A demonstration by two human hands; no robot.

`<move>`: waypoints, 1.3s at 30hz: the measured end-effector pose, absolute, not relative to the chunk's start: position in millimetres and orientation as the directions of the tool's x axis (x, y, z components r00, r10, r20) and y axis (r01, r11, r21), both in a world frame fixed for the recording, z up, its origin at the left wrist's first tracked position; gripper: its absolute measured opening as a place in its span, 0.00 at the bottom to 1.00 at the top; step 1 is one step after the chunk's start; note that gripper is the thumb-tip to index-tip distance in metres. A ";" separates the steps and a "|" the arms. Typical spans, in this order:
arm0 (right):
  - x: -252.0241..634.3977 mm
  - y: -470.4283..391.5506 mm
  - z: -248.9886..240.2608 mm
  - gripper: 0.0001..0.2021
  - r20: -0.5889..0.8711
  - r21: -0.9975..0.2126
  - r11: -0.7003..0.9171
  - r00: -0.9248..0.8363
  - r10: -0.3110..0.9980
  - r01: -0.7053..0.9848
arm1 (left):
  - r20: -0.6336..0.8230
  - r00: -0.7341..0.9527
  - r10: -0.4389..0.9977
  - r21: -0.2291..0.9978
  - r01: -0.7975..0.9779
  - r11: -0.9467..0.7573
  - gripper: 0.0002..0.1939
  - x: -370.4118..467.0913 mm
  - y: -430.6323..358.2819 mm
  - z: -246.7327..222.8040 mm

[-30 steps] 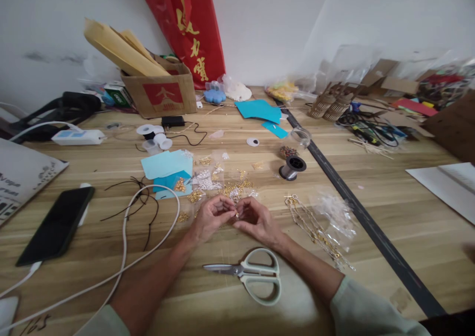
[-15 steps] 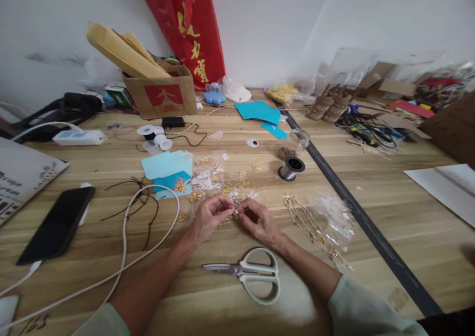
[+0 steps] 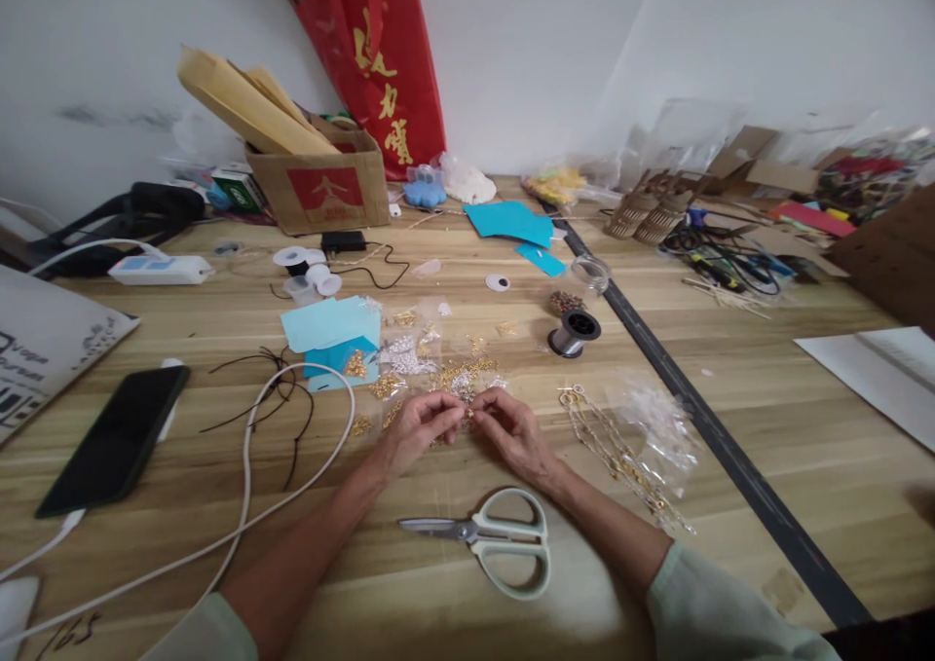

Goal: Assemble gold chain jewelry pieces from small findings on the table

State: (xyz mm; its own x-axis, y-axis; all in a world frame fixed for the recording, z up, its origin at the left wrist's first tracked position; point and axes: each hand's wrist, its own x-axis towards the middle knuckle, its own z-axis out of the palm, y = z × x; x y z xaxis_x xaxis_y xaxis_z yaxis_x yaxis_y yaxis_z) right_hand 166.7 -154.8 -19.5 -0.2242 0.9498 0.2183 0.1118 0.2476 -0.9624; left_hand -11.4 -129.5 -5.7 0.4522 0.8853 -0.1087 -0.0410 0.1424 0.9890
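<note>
My left hand (image 3: 422,430) and my right hand (image 3: 513,434) meet fingertip to fingertip over the table, both closed in a pinch. A small gold bead (image 3: 469,414) shows between the fingertips; which hand grips it I cannot tell. Just beyond them lie loose gold beads (image 3: 478,367) and silver beads (image 3: 461,383), partly hidden by my fingers. Nearer to me, scissors (image 3: 511,544) with pale green handles rest with their blades pointing left. To the right of my right hand, gold and silver bead chains (image 3: 614,452) are laid out beside clear plastic bags (image 3: 661,427).
A wire spool (image 3: 575,333) stands right of the beads, near a jar (image 3: 566,301) on its side. Blue cards (image 3: 332,325) lie to the left. A white cable (image 3: 244,486) loops by my left forearm, near a phone (image 3: 113,442). A cardboard box (image 3: 321,189) stands behind.
My two hands have shifted slightly, and the left fingers have drawn closer together at the tips. The scissors and the things around them lie as before.
</note>
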 end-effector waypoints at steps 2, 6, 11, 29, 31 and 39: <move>166.9 -154.6 -19.6 0.09 0.224 -0.960 0.255 -0.230 0.947 0.113 | -0.102 0.479 0.872 0.990 -0.034 0.135 0.15 -11.7 -129.6 -5.4; 166.6 -154.3 -19.7 0.08 0.231 -0.958 0.264 -0.242 0.942 0.114 | -0.096 0.536 0.839 0.993 -0.012 0.121 0.14 -13.1 -129.4 -8.3; 167.7 -154.6 -20.7 0.08 0.233 -0.950 0.274 -0.247 0.941 0.148 | -0.105 0.561 0.821 0.991 -0.008 0.133 0.11 -14.8 -128.2 -13.8; 175.1 -149.9 -15.1 0.11 0.440 -0.845 0.485 -0.220 0.870 0.226 | -0.146 0.642 0.753 0.968 -0.065 0.243 0.15 -20.0 -127.0 -8.9; 175.0 -150.7 -13.6 0.12 0.462 -0.827 0.510 -0.231 0.856 0.235 | -0.151 0.642 0.752 0.969 -0.054 0.241 0.15 -19.9 -127.6 -7.6; 173.4 -152.1 -11.4 0.12 0.475 -0.801 0.530 -0.244 0.846 0.277 | -0.189 0.620 0.762 0.959 -0.050 0.278 0.15 -16.9 -127.9 -5.7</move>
State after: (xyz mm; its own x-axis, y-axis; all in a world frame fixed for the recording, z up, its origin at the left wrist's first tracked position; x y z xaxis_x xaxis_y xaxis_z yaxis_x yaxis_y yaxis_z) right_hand 173.4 -152.1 -11.4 -0.2442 0.8456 0.4747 0.2772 0.5299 -0.8015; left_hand -16.9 -127.9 -5.7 0.6196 0.7619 -0.1887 -0.0501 0.2783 0.9592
